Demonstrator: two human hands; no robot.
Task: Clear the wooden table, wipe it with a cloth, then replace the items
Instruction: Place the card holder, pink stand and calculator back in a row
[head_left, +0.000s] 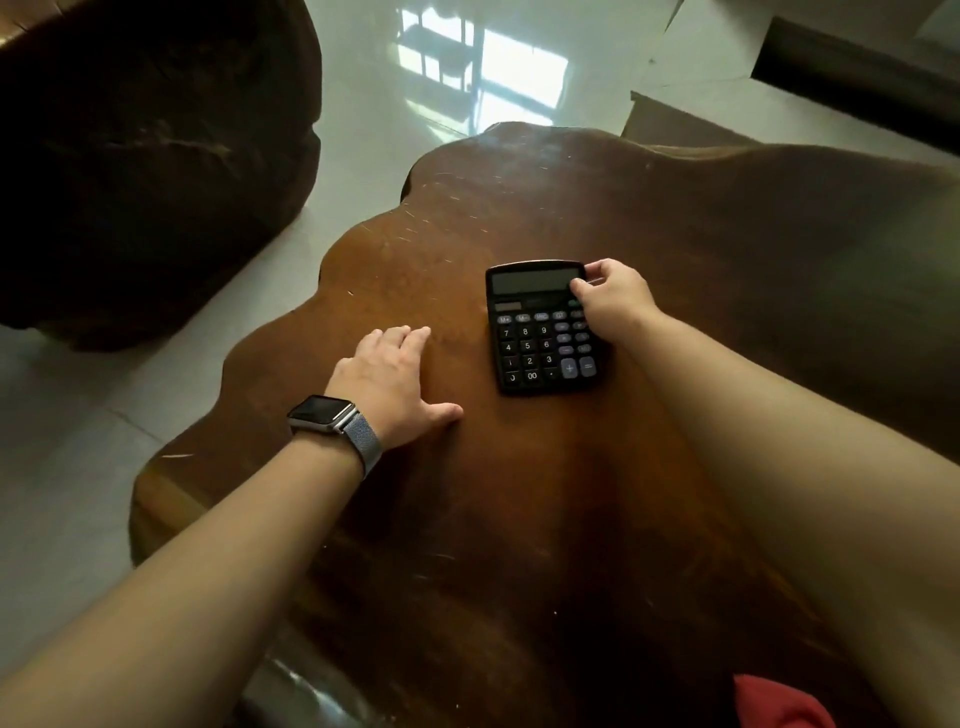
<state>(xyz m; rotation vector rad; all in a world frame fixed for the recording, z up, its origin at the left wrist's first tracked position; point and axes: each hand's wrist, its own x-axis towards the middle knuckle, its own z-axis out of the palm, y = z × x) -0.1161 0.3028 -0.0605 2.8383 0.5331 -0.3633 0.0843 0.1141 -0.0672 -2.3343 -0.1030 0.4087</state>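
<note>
A black desk calculator (535, 338) lies flat near the middle of the irregular dark wooden table (571, 493). My right hand (615, 299) pinches its top right corner, thumb on the far edge and fingers on the display side. My left hand (392, 382) rests palm-down on the bare wood to the calculator's left, fingers together and thumb spread, holding nothing. A smartwatch with a mesh band sits on that wrist. No cloth is in view.
A large dark wooden stump seat (145, 156) stands to the far left across a strip of glossy pale tiled floor (363, 104). A dark bench or skirting edge (852, 73) runs at the top right. Something red (779, 704) shows at the bottom right edge.
</note>
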